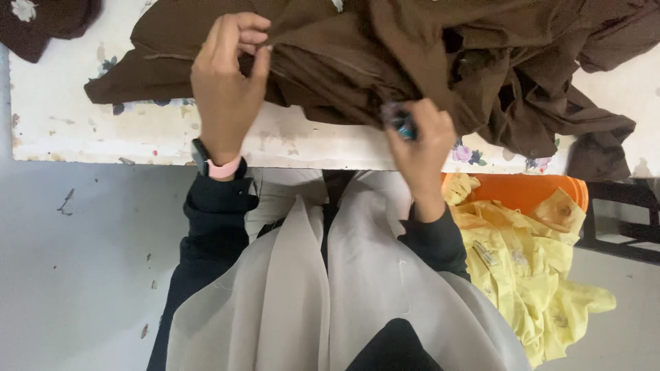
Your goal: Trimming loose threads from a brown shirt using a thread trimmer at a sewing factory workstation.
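The left hand (227, 89) pinches a fold of the crumpled dark brown cloth garment (412, 62), which spreads rightward from that grip across the bench (137, 130); the right hand (419, 141), nearer its bulk, clasps a small dark tool (402, 124).

Crumpled brown garment (426, 62) heaped at the worn table's (137, 130) edge.

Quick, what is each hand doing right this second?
Left hand: closed, pinching the brown garment.
Right hand: closed around a small dark tool, against the same garment.
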